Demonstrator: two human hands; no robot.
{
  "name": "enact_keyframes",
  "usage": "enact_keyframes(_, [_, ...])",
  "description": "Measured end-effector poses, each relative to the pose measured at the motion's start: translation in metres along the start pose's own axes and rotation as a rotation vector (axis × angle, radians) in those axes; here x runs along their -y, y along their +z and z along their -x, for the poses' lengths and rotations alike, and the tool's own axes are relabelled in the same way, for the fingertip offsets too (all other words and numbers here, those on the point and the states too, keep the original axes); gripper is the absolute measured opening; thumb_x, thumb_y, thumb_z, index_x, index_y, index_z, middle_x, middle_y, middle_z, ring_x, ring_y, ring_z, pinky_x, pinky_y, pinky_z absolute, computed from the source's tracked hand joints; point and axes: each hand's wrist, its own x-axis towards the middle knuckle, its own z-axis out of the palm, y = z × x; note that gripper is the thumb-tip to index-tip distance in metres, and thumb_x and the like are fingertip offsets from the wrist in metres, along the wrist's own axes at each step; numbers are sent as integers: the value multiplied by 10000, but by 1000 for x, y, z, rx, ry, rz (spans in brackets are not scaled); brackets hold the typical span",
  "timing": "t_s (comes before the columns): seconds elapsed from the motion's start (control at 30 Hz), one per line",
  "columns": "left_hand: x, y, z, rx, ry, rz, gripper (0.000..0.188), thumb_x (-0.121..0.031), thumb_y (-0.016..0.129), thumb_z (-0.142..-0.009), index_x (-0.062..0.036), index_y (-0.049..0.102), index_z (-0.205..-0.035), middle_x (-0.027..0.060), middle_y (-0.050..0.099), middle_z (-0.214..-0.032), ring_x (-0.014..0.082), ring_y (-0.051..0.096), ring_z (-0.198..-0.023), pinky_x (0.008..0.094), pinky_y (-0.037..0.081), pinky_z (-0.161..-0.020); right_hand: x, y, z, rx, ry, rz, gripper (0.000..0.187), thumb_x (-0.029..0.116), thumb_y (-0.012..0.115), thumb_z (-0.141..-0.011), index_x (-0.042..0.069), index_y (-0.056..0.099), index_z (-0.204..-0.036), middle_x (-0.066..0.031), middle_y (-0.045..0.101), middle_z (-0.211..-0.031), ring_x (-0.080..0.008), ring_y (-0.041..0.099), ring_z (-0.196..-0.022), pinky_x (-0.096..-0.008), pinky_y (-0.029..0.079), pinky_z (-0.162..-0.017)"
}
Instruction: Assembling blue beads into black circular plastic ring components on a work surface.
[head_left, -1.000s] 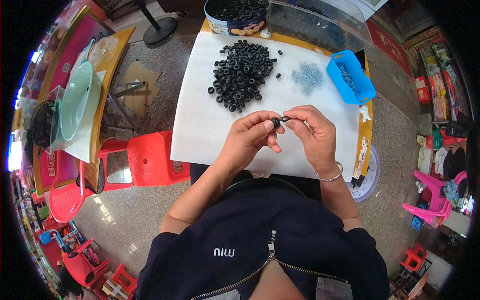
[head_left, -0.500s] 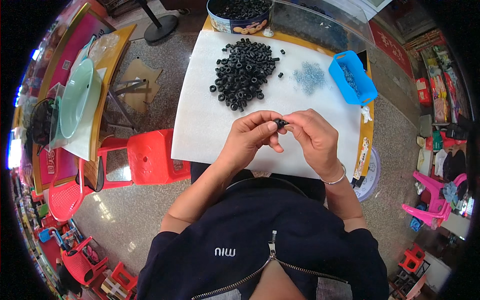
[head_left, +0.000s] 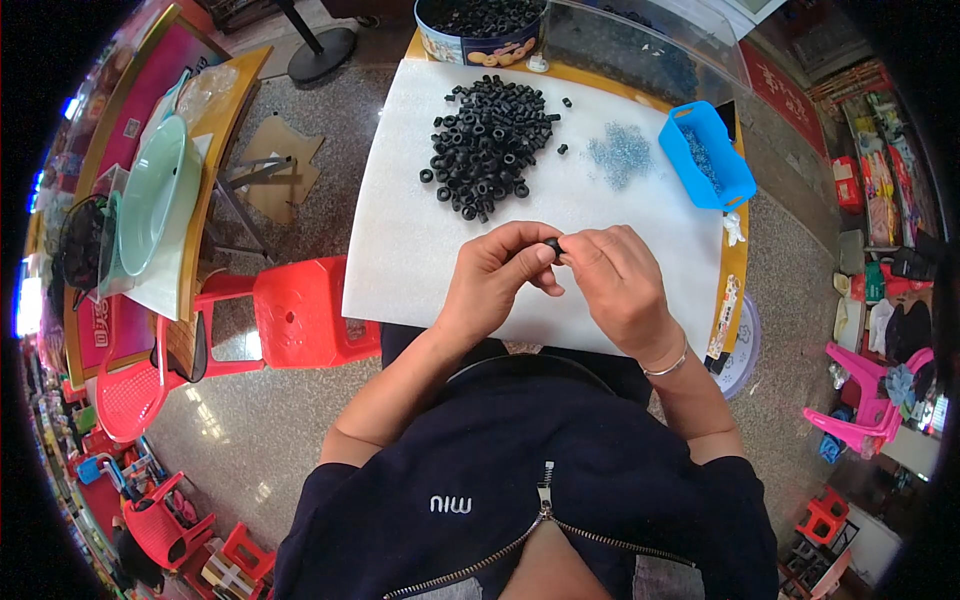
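Observation:
Over the near part of a white foam sheet, my left hand is closed, its thumb and forefinger pinching a small black ring-shaped part. Against the right side of that part press the closed fingertips of my right hand; they cover whatever may be between them. Farther off on the sheet lies a heap of the same black parts, some ring-shaped and some short tubes. To its right spreads a small patch of tiny clear-blue pieces.
A blue plastic basket with more tiny pieces stands at the sheet's right edge. At the back are a round tin of black parts and a clear bin. A red stool is left of the table.
My right hand has turned and its fingers have come closer over the black part, hiding more of it. My left hand stays almost still.

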Motion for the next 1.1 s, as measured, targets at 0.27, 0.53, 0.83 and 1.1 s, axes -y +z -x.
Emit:
enact_keyframes(0.27, [9,-6,-5,15,-90,96,233,-97,569,-908,60,592,-1078,99,630,-877,148,611,-705,333,579,-675,-11,7,3,15,-30,-86,225,5,608,-693,1,559,-912,-93,535,-788,-236,525,-673,-329,439,-591])
enact_keyframes(0.53, [17,-9,-8,66,-184,14,299,-169,615,-895,51,592,-1095,64,628,-873,130,631,-731,250,519,-700,-14,18,13,57,-18,-118,244,-44,642,-722,-18,572,-954,-100,556,-788,-248,518,-667,-340,433,-585])
enact_keyframes(0.83, [18,-15,-13,128,-362,192,291,-150,565,-918,59,581,-1119,64,618,-872,106,580,-692,275,544,-691,-17,19,19,97,117,-236,207,7,646,-749,16,581,-945,-93,550,-790,-267,529,-705,-352,440,-628])
enact_keyframes(1.1, [26,-11,-12,62,-333,292,238,-165,538,-931,36,597,-1043,47,593,-816,106,560,-652,264,523,-629,-3,40,16,-130,603,-717,200,172,553,-906,-3,586,-997,-106,555,-961,-203,557,-758,-321,463,-692])
